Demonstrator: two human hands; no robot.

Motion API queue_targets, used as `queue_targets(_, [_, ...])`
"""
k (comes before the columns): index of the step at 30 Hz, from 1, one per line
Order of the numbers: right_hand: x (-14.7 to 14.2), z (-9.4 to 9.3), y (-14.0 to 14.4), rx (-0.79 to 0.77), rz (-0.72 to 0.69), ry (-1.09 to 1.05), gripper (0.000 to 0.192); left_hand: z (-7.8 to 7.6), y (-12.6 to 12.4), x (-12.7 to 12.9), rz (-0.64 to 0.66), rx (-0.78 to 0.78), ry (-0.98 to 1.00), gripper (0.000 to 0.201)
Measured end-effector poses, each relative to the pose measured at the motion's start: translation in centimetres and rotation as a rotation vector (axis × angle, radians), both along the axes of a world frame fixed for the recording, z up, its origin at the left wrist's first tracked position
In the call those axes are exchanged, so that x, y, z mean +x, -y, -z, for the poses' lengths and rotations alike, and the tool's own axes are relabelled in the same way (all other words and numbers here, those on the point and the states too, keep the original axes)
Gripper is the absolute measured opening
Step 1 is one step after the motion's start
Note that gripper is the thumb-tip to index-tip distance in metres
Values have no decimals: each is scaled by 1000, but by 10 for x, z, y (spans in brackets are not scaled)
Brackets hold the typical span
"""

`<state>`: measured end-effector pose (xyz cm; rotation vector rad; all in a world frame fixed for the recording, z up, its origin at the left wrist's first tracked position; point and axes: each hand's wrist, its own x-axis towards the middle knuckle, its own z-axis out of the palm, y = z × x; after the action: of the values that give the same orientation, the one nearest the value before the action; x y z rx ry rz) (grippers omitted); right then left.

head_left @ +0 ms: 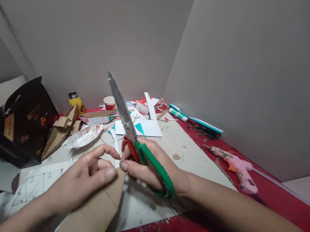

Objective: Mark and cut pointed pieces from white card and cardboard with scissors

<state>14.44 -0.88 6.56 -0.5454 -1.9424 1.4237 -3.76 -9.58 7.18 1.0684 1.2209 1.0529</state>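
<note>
Two bare hands, one pair of scissors and one brown cardboard piece meet at the middle of a cluttered table.

At nine o'clock sits one dark printed box, with one folded cardboard model just beside it and one yellow bottle at eleven o'clock. The left hand pinches the top edge of the cardboard piece, thumb pressed on its face and fingers curled behind. One red paper cup stands at twelve o'clock. The right hand grips the scissors, fingers closed around the green and red handles, the single grey blade pair shut and tilted up toward eleven o'clock. One pink glue gun lies at three o'clock on the red cloth.
</note>
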Motion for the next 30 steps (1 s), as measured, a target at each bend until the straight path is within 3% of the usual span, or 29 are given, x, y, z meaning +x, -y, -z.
queue_targets(3, [-2, 1, -9, -24, 221, -166, 13, 8, -16, -20, -303, -25, 180, 35])
queue_targets(4, [-2, 2, -13, -30, 316, -242, 15, 12, -21, -24, -341, -17, 200, 32])
queue_targets(7, [-2, 1, -25, 5, 584, -431, 16, 19, -32, -22, -350, 7, 210, 20])
queue_targets(9, [-3, 1, -26, 82, 663, -448, 15, 21, -28, -7, -280, -1, 207, 31])
queue_targets(12, [-4, 3, -15, 245, 659, -390, 12, 20, -12, 18, -226, 65, 268, 38])
queue_targets(15, [-7, 11, 0, 381, 638, -365, 12, 17, 1, 28, -343, 49, 316, 30])
queue_targets(19, [-11, 27, 12, 498, 601, -380, 12, 16, 2, 23, -485, 63, 336, 27])
queue_targets(23, [-12, 38, 19, 404, 479, -394, 11, 16, -3, 19, -498, 174, 352, 24])
queue_targets(30, [-15, 47, 24, 309, 381, -406, 14, 24, -2, 10, -474, 203, 203, 50])
